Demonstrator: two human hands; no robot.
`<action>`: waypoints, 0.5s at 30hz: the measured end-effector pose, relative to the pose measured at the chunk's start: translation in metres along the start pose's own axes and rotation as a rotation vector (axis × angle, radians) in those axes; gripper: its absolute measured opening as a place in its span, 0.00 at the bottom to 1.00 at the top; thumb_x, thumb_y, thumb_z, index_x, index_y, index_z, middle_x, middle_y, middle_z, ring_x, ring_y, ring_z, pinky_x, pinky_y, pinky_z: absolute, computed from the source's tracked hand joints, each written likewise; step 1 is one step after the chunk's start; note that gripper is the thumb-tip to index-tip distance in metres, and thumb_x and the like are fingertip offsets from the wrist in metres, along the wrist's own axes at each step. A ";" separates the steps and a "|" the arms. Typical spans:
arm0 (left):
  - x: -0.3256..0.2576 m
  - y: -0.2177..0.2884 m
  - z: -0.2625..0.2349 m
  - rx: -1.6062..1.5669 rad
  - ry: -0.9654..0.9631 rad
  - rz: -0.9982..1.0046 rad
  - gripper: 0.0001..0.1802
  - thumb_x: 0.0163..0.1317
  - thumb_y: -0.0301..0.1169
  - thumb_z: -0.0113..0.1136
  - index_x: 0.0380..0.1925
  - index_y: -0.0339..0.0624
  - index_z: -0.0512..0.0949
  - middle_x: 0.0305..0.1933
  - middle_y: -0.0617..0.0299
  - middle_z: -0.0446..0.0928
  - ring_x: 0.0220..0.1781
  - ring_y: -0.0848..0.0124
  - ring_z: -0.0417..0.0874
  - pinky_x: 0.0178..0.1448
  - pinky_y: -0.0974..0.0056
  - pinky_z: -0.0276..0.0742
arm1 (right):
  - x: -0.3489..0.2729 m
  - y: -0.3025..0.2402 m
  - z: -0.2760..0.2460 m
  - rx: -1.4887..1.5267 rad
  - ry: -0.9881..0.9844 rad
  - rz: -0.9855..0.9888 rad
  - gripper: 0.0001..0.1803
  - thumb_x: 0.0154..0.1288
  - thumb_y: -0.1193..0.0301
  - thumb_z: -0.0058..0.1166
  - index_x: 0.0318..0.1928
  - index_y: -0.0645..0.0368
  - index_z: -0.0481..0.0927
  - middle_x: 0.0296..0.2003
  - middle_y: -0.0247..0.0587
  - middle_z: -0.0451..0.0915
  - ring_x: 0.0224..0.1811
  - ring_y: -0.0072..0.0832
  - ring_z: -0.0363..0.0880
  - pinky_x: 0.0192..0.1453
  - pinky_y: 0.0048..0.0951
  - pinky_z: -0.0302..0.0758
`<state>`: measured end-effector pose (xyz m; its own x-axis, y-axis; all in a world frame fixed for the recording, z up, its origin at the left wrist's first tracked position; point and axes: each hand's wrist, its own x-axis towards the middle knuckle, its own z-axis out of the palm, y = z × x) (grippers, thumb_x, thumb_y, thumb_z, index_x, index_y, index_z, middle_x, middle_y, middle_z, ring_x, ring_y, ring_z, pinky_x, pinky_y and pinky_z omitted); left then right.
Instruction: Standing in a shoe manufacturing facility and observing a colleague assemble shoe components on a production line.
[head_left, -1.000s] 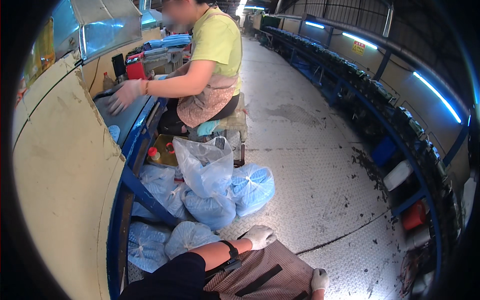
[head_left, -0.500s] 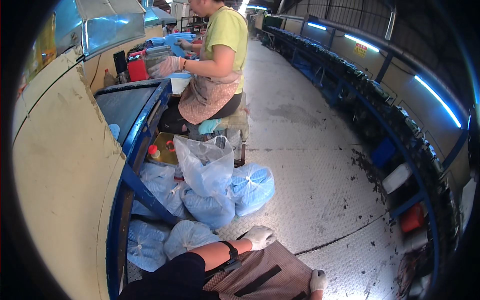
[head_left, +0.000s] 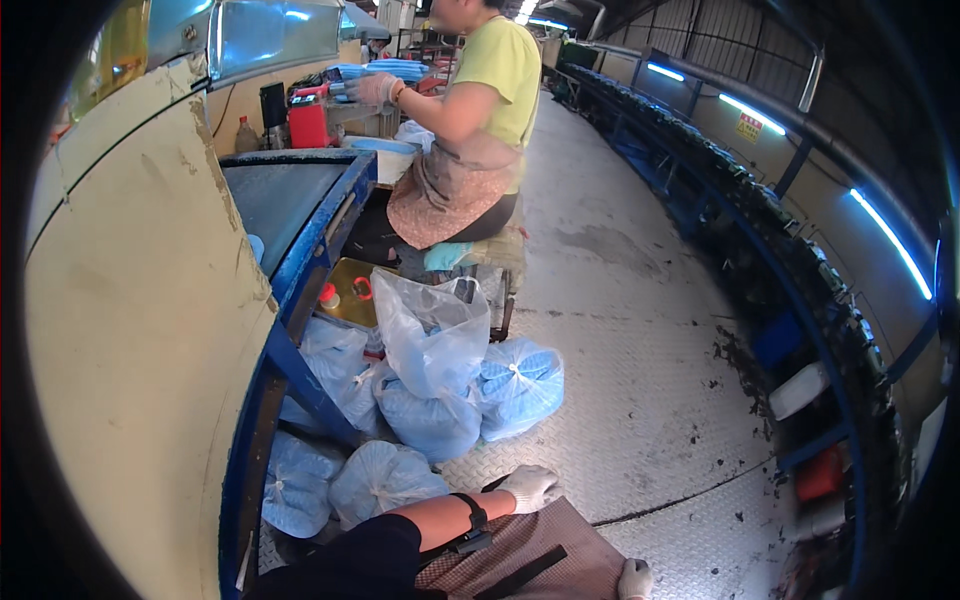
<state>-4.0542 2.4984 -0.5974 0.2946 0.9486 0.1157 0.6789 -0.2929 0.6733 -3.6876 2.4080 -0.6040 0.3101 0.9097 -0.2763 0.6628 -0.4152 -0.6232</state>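
**So, gloved hands down low by a heap of tied blue bags**

Nearest thing to the hands is a tied clear bag stuffed with blue material [head_left: 385, 482], sitting on the diamond-plate floor [head_left: 640, 400] just beside the left hand [head_left: 528, 487]. That hand wears a white work glove, resting loosely curled at the edge of a brown apron [head_left: 530, 555], gripping nothing, with a black wrist strap [head_left: 470, 520] behind it. The right hand [head_left: 634, 578], also gloved, is down at the bottom edge, half cut off, so I can't tell if it's open or closed.

More tied blue bags [head_left: 520, 385] are piled just beyond, around an open clear bag [head_left: 432, 335] standing upright. Left of the heap is a blue-framed table [head_left: 320, 235]. Further back, a seated co-worker in a yellow-green shirt [head_left: 500, 70] reaches a gloved hand [head_left: 372, 88] toward blue stacks [head_left: 395, 68].
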 end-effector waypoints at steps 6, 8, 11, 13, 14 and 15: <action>-0.004 -0.012 0.004 -0.001 -0.013 -0.035 0.17 0.68 0.44 0.52 0.33 0.41 0.80 0.42 0.54 0.82 0.51 0.55 0.81 0.57 0.51 0.74 | -0.011 -0.020 0.002 -0.079 -0.003 -0.012 0.29 0.70 0.52 0.47 0.51 0.69 0.81 0.48 0.65 0.82 0.53 0.57 0.79 0.59 0.47 0.73; -0.004 -0.014 0.006 -0.003 0.019 -0.022 0.17 0.67 0.44 0.52 0.33 0.41 0.80 0.41 0.53 0.82 0.50 0.55 0.81 0.57 0.51 0.74 | -0.011 -0.019 0.003 -0.072 -0.003 -0.017 0.29 0.70 0.52 0.47 0.51 0.69 0.81 0.49 0.65 0.82 0.53 0.57 0.79 0.59 0.47 0.73; -0.003 -0.014 0.005 -0.009 0.044 -0.012 0.17 0.67 0.44 0.53 0.32 0.41 0.80 0.39 0.52 0.82 0.49 0.54 0.82 0.57 0.52 0.74 | -0.013 -0.025 0.002 -0.071 -0.007 -0.021 0.30 0.70 0.51 0.46 0.51 0.69 0.81 0.49 0.65 0.81 0.53 0.58 0.79 0.59 0.48 0.73; -0.005 -0.014 0.003 -0.014 0.038 -0.023 0.17 0.67 0.44 0.53 0.32 0.40 0.80 0.39 0.52 0.82 0.49 0.53 0.82 0.57 0.52 0.74 | -0.019 -0.039 0.001 -0.081 -0.018 -0.024 0.30 0.70 0.51 0.46 0.51 0.69 0.81 0.49 0.65 0.81 0.53 0.58 0.79 0.59 0.48 0.73; -0.004 -0.014 0.002 -0.018 0.036 -0.023 0.17 0.67 0.43 0.53 0.32 0.40 0.80 0.39 0.52 0.82 0.49 0.53 0.82 0.57 0.52 0.74 | -0.023 -0.047 -0.001 -0.044 -0.026 -0.010 0.30 0.70 0.51 0.46 0.50 0.69 0.81 0.48 0.66 0.81 0.53 0.58 0.79 0.59 0.48 0.73; -0.003 -0.014 0.002 -0.021 0.034 -0.023 0.17 0.66 0.43 0.53 0.32 0.40 0.80 0.39 0.51 0.82 0.49 0.53 0.82 0.57 0.52 0.74 | -0.025 -0.050 -0.001 -0.007 -0.035 0.004 0.30 0.70 0.51 0.46 0.50 0.69 0.81 0.48 0.66 0.81 0.53 0.58 0.79 0.59 0.48 0.73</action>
<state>-4.0635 2.4989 -0.6081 0.2559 0.9586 0.1250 0.6706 -0.2691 0.6913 -3.7279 2.4066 -0.5649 0.2885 0.9080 -0.3039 0.6664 -0.4183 -0.6172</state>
